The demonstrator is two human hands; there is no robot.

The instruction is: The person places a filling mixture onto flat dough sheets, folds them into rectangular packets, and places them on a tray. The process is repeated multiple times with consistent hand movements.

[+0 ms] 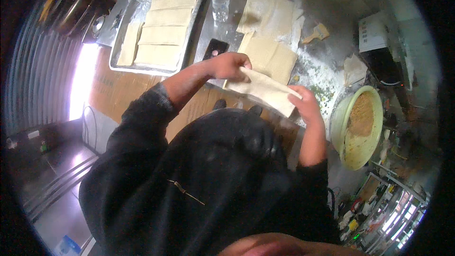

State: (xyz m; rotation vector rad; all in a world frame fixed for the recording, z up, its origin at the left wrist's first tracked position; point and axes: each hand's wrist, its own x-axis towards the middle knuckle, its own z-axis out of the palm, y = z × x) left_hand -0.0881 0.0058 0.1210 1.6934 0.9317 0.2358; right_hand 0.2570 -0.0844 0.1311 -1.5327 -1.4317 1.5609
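Observation:
A pale, folded strip of dough is stretched between my two hands at the near edge of the table. My left hand grips its left end, fingers curled over it. At the other end my right hand pinches the strip between thumb and fingers. Just beyond lie flat dough sheets, partly overlapping, with more sheets farther back. At the far left, a metal tray lined with clear plastic holds several similar folded dough pieces laid side by side.
A clear bottle with a green cap and a dark phone stand between tray and sheets. Right of the sheets are a brush, white flour with green bits, and a pale green basin holding a brown crumbly mix.

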